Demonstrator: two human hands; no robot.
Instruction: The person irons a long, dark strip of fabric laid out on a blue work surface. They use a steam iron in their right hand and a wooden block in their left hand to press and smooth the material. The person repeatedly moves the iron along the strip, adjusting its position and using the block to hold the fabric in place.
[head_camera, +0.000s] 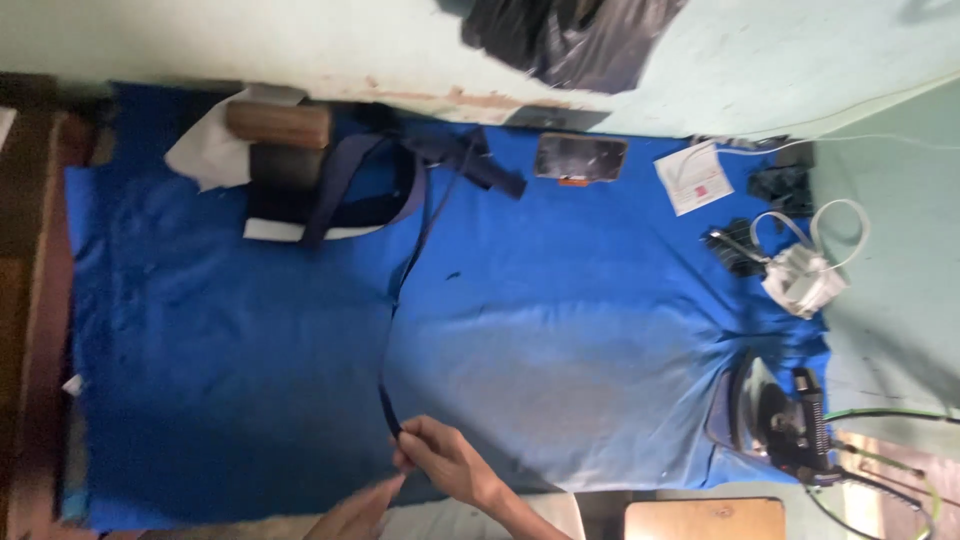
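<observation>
A wooden block (279, 124) sits far left on the blue-clothed bench (200, 330). The left hand (352, 515) hovers open; the right hand (445, 460) pinches the dark strap (405, 275). An iron (785, 415) rests at right.

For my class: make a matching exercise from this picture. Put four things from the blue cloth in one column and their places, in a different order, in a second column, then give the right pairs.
Things
1. clothes iron
2. phone
3. navy strap
4. wooden block

Places
A. far edge, middle of the blue cloth
B. far left corner
C. near right corner
D. pinched in the right hand

Pairs: 1-C, 2-A, 3-D, 4-B
</observation>
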